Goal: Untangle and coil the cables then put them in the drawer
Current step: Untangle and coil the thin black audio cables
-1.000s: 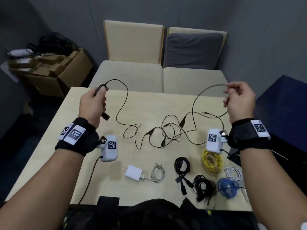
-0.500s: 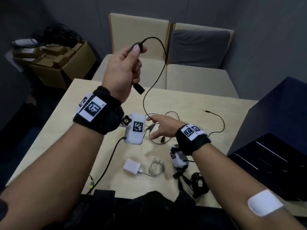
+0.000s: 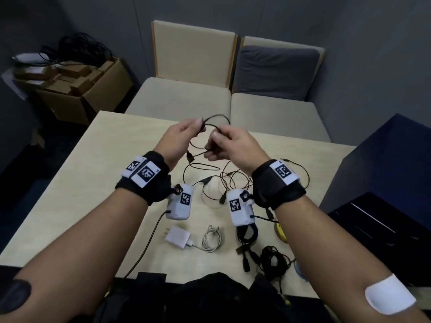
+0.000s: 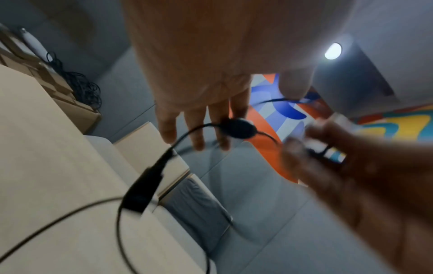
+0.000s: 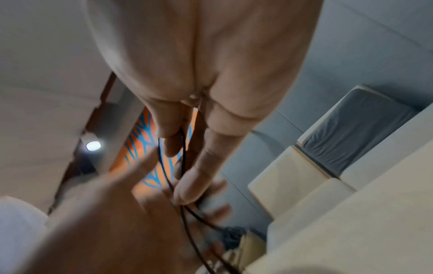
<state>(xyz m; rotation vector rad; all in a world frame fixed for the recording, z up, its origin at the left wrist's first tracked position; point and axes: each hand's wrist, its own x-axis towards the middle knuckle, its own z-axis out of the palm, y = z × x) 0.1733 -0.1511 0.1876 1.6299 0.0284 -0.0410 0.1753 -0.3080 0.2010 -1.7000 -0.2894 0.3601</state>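
Note:
A thin black cable (image 3: 218, 117) arches in a small loop above the wooden table (image 3: 77, 183). My left hand (image 3: 200, 127) pinches it between thumb and forefinger, and its USB plug (image 3: 190, 157) hangs below. Close to the right, my right hand (image 3: 213, 141) pinches the same cable. The left wrist view shows the plug (image 4: 145, 187) dangling and the cable passing under my thumb (image 4: 295, 83). In the right wrist view two strands of the cable (image 5: 182, 166) run between thumb and forefinger. The rest of it trails into a loose tangle (image 3: 224, 183) on the table.
Near the front edge lie a white charger (image 3: 178, 237) with its coiled white cable (image 3: 211, 238), black coils (image 3: 272, 257), a yellow coil (image 3: 279, 231) and a blue coil (image 3: 299, 269). A dark blue cabinet (image 3: 377, 183) stands right. Sofa seats (image 3: 182, 96) and a cardboard box (image 3: 86, 89) lie beyond.
My left hand has come down from high above the table with the cable end. My right hand has risen from the tangle and now pinches the cable beside the left.

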